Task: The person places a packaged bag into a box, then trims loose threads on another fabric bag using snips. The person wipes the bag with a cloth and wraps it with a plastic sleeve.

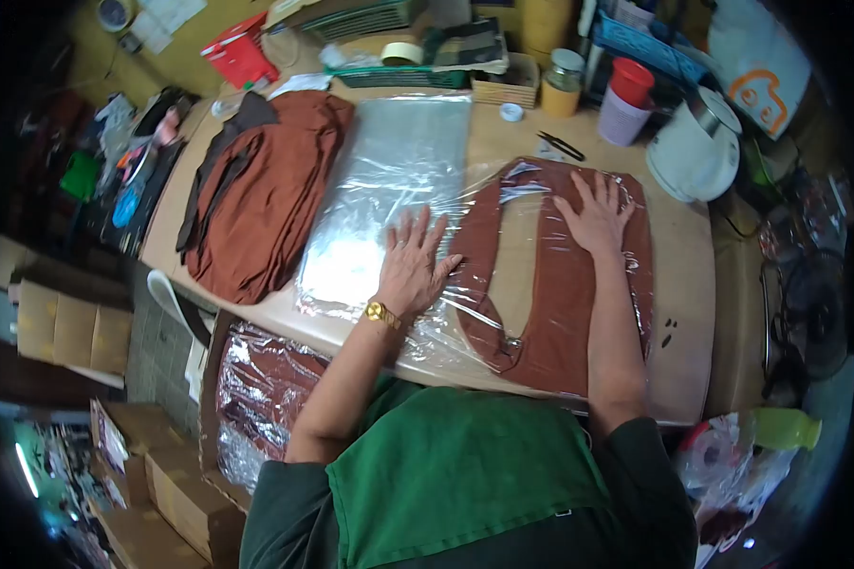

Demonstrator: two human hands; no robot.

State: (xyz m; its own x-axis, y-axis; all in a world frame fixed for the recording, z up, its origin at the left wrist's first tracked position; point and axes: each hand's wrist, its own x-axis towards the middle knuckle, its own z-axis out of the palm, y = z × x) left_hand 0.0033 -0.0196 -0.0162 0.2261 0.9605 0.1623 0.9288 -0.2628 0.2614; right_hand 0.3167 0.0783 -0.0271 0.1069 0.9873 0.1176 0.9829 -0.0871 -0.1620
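A folded rust-brown garment [565, 313] lies flat on the table inside a clear plastic bag [432, 337]. My right hand [596, 216] rests on its upper right part with the fingers spread, pressing on the plastic. My left hand [411, 266], wearing a gold watch, lies flat with fingers apart near the garment's left edge, over the clear film. Beneath and left of it is a stack of shiny clear plastic bags [389, 142]. Farther left, a pile of rust-brown garments [266, 199] with a dark grey piece lies on the table.
Small black snips [562, 145], a jar [564, 83], a red cup on a lilac one [624, 109] and a white kettle [697, 147] stand along the back right. Below the left table edge, a cardboard box [213, 379] holds bagged garments. More cartons [185, 493] stand at lower left.
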